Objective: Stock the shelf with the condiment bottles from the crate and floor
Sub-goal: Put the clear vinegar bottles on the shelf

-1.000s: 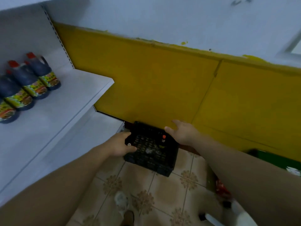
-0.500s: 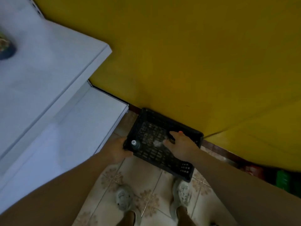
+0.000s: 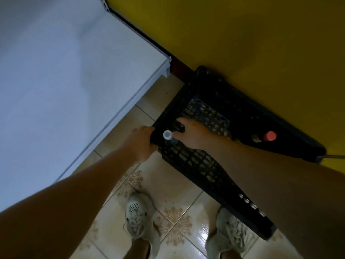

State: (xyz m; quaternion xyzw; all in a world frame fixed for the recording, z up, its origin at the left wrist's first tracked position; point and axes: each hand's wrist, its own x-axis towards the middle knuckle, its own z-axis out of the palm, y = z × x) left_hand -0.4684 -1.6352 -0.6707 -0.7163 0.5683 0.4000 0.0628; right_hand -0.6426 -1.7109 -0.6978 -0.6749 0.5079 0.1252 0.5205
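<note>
Both hands are reaching down into the black plastic crate [image 3: 196, 165] on the tiled floor [image 3: 168, 184].
The left hand [image 3: 142, 142] is gripping the crate's near corner, fingers curling over its rim. The right hand [image 3: 190, 135] is lying spread inside, thumb just beside a white-capped bottle [image 3: 167, 135]. A red-capped bottle [image 3: 270, 136] is standing at the crate's other end, near the yellow wall [image 3: 261, 53].

A single head-worn view looks steeply down along both forearms to the left hand [image 3: 141, 141] and right hand [image 3: 192, 134], mid-frame at the crate [image 3: 242, 116]. The shelf [image 3: 74, 71] lies left of them, the wall [image 3: 242, 34] beyond, and the shoes [image 3: 138, 217] on the floor [image 3: 173, 184] nearer the camera.
</note>
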